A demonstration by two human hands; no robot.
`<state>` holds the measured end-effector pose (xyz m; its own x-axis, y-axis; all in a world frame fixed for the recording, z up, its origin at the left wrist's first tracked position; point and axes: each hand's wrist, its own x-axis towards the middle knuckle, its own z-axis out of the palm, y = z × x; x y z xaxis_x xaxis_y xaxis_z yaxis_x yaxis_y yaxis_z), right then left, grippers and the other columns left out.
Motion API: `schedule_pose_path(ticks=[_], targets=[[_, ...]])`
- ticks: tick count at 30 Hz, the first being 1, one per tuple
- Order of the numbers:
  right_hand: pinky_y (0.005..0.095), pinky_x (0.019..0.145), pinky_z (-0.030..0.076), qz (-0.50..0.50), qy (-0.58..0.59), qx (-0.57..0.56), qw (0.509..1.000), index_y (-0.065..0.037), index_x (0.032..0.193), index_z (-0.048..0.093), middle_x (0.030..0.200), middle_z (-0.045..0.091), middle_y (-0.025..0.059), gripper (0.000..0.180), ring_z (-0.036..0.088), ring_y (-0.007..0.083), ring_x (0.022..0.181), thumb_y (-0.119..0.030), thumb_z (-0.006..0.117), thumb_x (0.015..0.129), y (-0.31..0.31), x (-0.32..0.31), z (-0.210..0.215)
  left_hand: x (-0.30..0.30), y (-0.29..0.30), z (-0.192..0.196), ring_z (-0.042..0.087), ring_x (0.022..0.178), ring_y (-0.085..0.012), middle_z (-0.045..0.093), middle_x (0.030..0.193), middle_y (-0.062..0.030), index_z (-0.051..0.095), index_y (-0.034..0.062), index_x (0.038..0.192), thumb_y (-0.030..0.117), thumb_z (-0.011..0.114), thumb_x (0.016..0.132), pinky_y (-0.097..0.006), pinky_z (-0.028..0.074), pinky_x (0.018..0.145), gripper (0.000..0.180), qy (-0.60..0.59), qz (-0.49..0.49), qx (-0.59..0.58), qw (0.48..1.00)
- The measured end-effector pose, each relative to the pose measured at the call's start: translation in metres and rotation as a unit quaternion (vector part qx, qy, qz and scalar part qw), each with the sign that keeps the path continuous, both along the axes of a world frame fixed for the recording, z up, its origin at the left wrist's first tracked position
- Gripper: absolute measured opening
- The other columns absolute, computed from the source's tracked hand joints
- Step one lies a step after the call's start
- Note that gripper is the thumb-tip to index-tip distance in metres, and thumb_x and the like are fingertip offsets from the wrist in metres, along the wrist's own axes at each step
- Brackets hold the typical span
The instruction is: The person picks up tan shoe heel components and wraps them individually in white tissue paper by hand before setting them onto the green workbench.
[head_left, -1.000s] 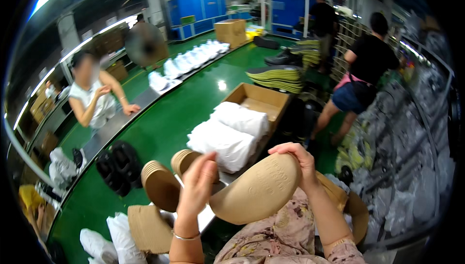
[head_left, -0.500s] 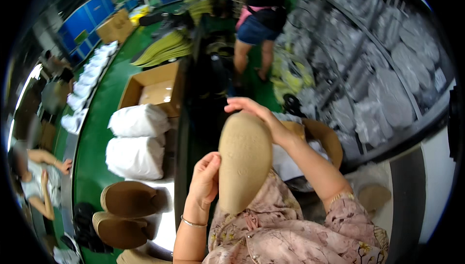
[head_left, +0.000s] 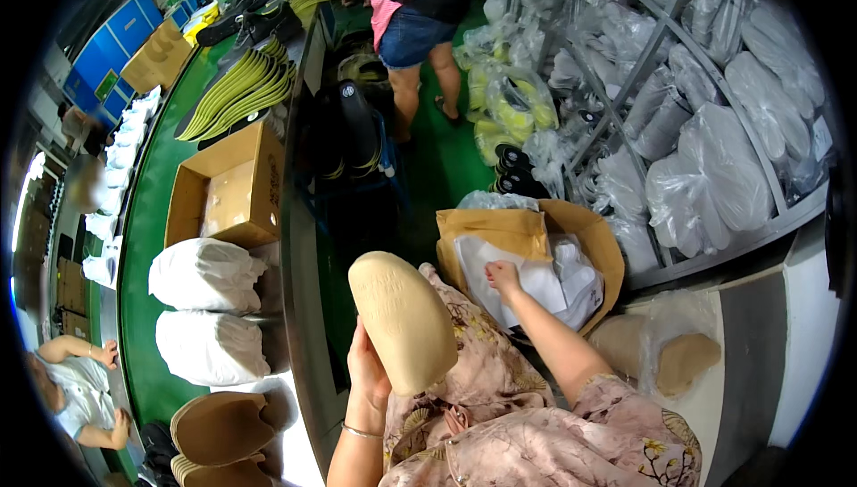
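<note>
My left hand [head_left: 366,366] is closed round the left edge of a beige moulded insole [head_left: 402,322], held up in front of my body with its broad rounded end away from me. Whether it is one insole or several stacked cannot be told. My right hand [head_left: 505,278] reaches into an open cardboard box [head_left: 596,224] on my right. Its fingers are curled on a sheet of white paper [head_left: 536,295] at the top of the box, and the fingertips are partly hidden.
To the left, a green-topped bench [head_left: 147,219] carries white-wrapped bundles [head_left: 214,349], brown insoles [head_left: 221,429], an open carton [head_left: 228,197] and yellow-edged soles [head_left: 245,90]. A metal rack [head_left: 643,67] of plastic-bagged soles stands right. One person [head_left: 420,32] stands ahead; another [head_left: 76,389] sits far left.
My right hand has left the insole's far end and moved right and down into the box. My left hand keeps the insole, now lower and tilted. The whole view has shifted.
</note>
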<state>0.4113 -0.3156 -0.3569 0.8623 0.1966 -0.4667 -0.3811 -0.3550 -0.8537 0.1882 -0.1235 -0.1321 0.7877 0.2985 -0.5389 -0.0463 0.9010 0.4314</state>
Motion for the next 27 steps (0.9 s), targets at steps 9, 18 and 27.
schedule_pose_path(ticks=[9, 18, 27], targets=[[0.0407, 0.074, 0.046, -0.129, -0.031, -0.158, 0.979, -0.006, 0.086, 0.066, 0.085, 0.066, 0.0161, 0.037, 0.062, 0.0321, 0.081, -0.042, 0.059, 0.080, 0.054, 0.013, -0.088, 0.003, 0.003, -0.001, 0.053, 0.112, -0.0269, 0.051, 0.128, -0.0122, 0.044, 0.0051, 0.130, 0.037, 0.034, 0.097, -0.041, 0.043, 0.095, 0.047, 0.058, -0.018, 0.021, 0.998], [0.0420, 0.082, 0.044, -0.175, -0.009, -0.079, 0.981, -0.006, 0.087, 0.064, 0.080, 0.065, 0.0138, 0.032, 0.058, 0.0316, 0.091, -0.035, 0.066, 0.075, 0.055, 0.009, -0.090, 0.008, 0.011, -0.016, 0.053, 0.112, -0.0265, 0.052, 0.127, -0.0124, 0.044, 0.0049, 0.130, 0.037, 0.034, 0.097, -0.041, 0.043, 0.095, 0.047, 0.059, -0.016, -0.014, 0.998], [0.0303, 0.069, 0.042, 0.072, -0.166, -0.051, 0.982, -0.005, 0.070, 0.061, 0.084, 0.062, 0.0089, 0.012, 0.054, 0.0190, 0.078, -0.016, 0.063, 0.075, 0.009, 0.028, -0.048, 0.002, 0.009, -0.014, 0.054, 0.110, -0.0238, 0.056, 0.121, -0.0118, 0.049, 0.0017, 0.122, 0.032, 0.039, 0.097, -0.039, 0.043, 0.094, 0.041, 0.051, 0.002, 0.001, 0.999]])
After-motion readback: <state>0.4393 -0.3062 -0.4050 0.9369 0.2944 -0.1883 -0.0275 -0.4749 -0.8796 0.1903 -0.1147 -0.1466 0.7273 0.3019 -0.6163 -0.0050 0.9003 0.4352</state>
